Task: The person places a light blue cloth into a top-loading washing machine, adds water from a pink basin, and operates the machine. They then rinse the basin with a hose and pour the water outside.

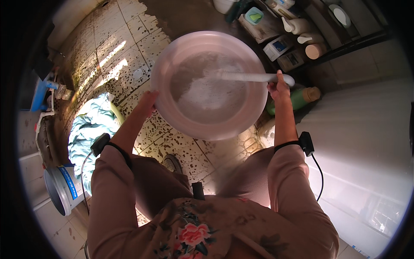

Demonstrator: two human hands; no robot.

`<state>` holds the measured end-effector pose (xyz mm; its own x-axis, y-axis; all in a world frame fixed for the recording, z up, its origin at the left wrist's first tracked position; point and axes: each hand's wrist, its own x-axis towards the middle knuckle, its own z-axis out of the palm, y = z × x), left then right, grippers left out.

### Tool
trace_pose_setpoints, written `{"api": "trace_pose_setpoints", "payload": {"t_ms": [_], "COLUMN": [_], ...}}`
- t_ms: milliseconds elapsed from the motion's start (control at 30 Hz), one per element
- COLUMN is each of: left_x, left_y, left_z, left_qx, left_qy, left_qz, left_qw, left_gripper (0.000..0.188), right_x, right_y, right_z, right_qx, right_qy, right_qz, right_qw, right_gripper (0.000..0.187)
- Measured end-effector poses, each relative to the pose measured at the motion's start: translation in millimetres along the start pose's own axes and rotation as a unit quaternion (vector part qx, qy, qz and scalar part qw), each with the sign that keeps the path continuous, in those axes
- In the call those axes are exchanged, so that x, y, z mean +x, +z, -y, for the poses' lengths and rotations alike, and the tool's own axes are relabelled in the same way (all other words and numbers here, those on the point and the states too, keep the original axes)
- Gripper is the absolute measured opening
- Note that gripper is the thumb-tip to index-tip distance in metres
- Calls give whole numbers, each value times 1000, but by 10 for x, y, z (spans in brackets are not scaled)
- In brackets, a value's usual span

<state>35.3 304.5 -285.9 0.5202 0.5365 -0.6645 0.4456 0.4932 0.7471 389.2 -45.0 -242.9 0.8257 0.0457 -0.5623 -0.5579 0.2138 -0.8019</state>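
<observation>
A large pale pink basin (168, 112) holds cloudy, foamy water (211, 93). At its left rim is my left hand (148, 102), with the fingers closed on the edge and partly hidden by it. My right hand (279, 87) is wrapped round a grey corrugated hose (250, 77) beyond the right rim. The hose reaches across that rim, and its far end points over the foamy middle of the water. Just right of my right hand lies a green bottle (297, 99) with a tan cap.
A shelf with several bottles (297, 26) and boxes stands at the far right. Along the right is a smooth white surface (358, 129). Teal cloth (92, 125) and a white bucket (64, 190) are on my left. The speckled tiled floor (151, 149) looks wet in places.
</observation>
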Motion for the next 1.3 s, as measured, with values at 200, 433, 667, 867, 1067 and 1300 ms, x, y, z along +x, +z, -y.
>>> {"api": "trace_pose_setpoints", "payload": {"t_ms": [200, 433, 667, 867, 1067, 1300], "left_x": [223, 460, 562, 392, -30, -101], "left_y": [-295, -287, -58, 508, 2070, 2583], "left_z": [-66, -15, -84, -161, -217, -91], "left_qx": [-13, 109, 287, 643, 488, 440], "left_qy": [37, 28, 26, 342, 450, 304], "left_qz": [-71, -139, -225, -403, 77, 190], "left_qw": [997, 984, 931, 554, 744, 824], "left_gripper": [48, 57, 77, 65, 67, 76], "right_x": [-26, 24, 179, 93, 200, -65], "right_y": [-7, 105, 253, 282, 229, -144], "right_z": [-10, -284, -515, -527, -520, -230], "right_qx": [-14, -10, 30, -22, -17, -187], "right_qy": [-39, -21, -47, -73, -30, 73], "right_qz": [1, 18, -14, -34, -51, 74], "right_qw": [999, 1000, 998, 997, 998, 977], "right_gripper": [38, 37, 28, 34, 35, 39]}}
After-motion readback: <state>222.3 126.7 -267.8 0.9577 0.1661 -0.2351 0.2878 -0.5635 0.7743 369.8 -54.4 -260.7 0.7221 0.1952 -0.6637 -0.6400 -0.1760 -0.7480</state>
